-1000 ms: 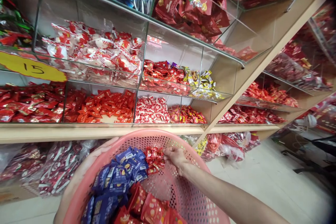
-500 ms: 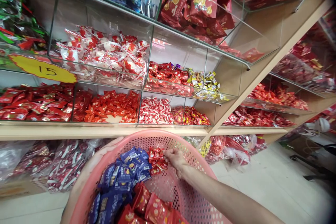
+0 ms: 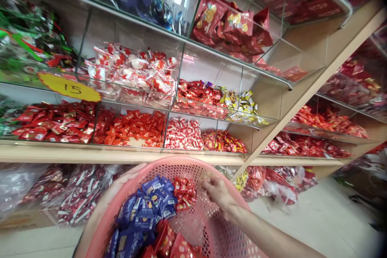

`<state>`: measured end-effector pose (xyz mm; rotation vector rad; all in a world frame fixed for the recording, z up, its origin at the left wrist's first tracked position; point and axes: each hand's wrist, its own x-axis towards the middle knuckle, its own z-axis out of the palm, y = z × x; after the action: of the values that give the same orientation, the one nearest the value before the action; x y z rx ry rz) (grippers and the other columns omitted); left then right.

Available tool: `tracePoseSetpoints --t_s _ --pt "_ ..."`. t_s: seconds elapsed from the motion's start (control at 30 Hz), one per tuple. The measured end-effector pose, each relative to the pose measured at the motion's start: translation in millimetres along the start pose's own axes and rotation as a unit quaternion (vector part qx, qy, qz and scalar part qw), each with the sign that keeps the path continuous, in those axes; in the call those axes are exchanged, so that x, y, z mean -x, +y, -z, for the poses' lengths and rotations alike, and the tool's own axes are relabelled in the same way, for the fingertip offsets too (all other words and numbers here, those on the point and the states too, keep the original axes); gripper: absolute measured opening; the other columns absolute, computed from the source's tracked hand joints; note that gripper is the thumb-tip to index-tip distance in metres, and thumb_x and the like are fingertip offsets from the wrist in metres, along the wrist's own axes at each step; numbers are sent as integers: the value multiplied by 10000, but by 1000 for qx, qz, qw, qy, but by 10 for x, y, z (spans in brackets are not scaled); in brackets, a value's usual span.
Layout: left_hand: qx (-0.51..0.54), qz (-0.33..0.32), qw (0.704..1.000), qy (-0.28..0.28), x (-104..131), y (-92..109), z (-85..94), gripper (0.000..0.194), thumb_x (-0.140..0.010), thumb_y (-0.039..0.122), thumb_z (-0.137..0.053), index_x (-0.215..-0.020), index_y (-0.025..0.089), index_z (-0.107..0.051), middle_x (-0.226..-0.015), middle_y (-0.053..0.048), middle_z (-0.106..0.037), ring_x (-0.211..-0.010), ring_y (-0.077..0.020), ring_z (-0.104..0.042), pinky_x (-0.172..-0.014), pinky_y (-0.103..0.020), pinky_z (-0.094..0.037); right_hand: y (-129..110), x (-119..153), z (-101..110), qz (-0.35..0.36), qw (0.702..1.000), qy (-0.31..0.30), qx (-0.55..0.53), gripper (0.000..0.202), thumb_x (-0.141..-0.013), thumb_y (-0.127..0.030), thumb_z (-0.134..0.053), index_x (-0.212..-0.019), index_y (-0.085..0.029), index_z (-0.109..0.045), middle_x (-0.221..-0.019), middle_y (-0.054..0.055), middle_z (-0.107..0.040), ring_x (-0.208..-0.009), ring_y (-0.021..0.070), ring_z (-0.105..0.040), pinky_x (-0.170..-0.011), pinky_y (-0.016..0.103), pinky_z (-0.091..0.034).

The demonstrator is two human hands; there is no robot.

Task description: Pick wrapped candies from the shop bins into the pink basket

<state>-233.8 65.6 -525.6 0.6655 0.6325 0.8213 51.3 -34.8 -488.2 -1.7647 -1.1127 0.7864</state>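
Observation:
A pink perforated plastic basket [image 3: 208,173] is tilted toward me below the shelf edge. My left hand [image 3: 128,175] wraps round its left rim, with the forearm along the outside. Inside the basket, blue packets [image 3: 151,203] lie on the left, small red wrapped candies [image 3: 185,192] sit at the far side, and larger red packets [image 3: 178,246] are nearest me. Over the right part of the basket hovers my right hand [image 3: 216,191], its fingers curled in and no candy visible in them. A small gap separates it from the small red candies.
Clear-walled shelf compartments hold wrapped candies [image 3: 130,127], with a yellow price tag [image 3: 69,86] on the front. A wooden ledge [image 3: 75,154] runs just beyond the basket. Bagged candies [image 3: 84,193] stand beneath it, and a slanting wooden post [image 3: 302,92] rises at right.
My right hand has drawn right, away from the small red candies it was touching. Those candies stay in the basket. The view has shifted slightly, while my left hand keeps its hold.

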Motion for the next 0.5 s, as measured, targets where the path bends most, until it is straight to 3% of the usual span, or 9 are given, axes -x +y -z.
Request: tracePoseSetpoints --t_s 0.1,0.27,0.37,0.5 --pt "17 8 1000 8 -60 -13 93 525 -689 224 -584 -1211 209 -526 -1228 -11 -571 -1231 -250 -404 -1051 -358 -305 -266 -4 228 66 998 -16 10 239 -687 -397 -574 -616 -178 -509 -542 -22 -513 -456 83 -373 -447 219 -301" --pt "5 25 1000 4 -140 -15 186 812 -641 264 -598 -1381 183 -274 -1234 -39 -559 -1207 -257 -434 -1036 -360 -318 -644 87 568 178 983 13 50 296 -756 -449 -537 -691 -161 -560 -601 5 -549 -555 112 -471 -530 224 -382" --pt "-3 28 1000 4 -144 -19 187 925 -612 315 -605 -1412 186 -158 -1221 -22 -570 -1211 -245 -432 -1019 -342 -340 -557 190 803 188 981 31 46 294 -746 -454 -555 -802 -170 -607 -693 37 -614 -657 153 -567 -605 243 -453" --pt "0 11 1000 11 -156 -34 203 1012 -569 325 -614 -1419 164 -90 -1191 -17 -591 -1240 -218 -396 -1004 -320 -354 -97 417 1105 164 979 119 22 344 -634 -476 -652 -875 -232 -679 -893 89 -678 -866 250 -625 -706 309 -508"
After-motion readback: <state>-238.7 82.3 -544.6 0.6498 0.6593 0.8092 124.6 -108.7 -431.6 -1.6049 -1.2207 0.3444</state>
